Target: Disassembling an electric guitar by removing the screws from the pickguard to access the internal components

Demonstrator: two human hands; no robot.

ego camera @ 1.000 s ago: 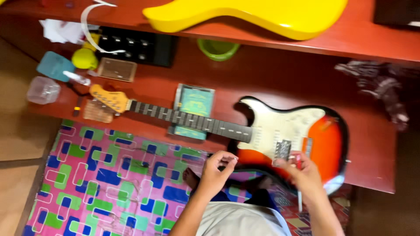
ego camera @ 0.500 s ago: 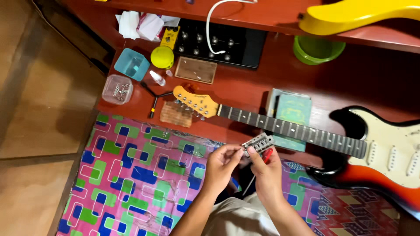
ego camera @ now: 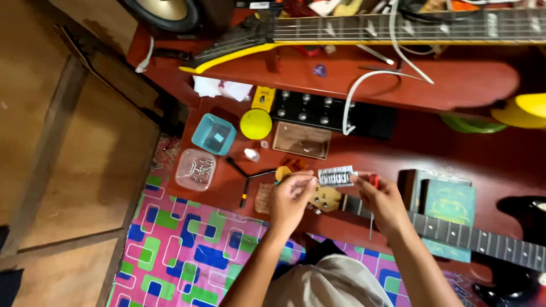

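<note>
- While both hands work above the red workbench (ego camera: 472,153), everything else lies spread along it, and I'll place each thing by the small metal bridge piece (ego camera: 335,176) held in the middle.
- Far to the left of the bridge piece sits a clear plastic tub (ego camera: 195,169) of small screws, with a teal tray (ego camera: 213,135) just behind it.
- Nearer on that side, a black L-shaped key (ego camera: 247,181) lies flat on the bench, and a round yellow lid (ego camera: 256,123) rests further back.
- Straight behind the bridge piece is a brown rectangular tray (ego camera: 301,140), and behind that a black pedal unit (ego camera: 333,111) with a row of knobs.
- Left hand (ego camera: 290,199): fingers curled, thumb and forefinger pinching the left end of the bridge piece.
- The bridge piece itself is lifted off the bench, held level between the two hands, above the guitar headstock (ego camera: 324,199).
- Right hand (ego camera: 384,202): fingertips pinching the right end, with a red-handled tool (ego camera: 373,187) tucked in the same hand, its thin shaft pointing down.
- Right of the bridge piece, the guitar neck (ego camera: 483,241) runs off across a green block (ego camera: 449,204) supporting it.
</note>
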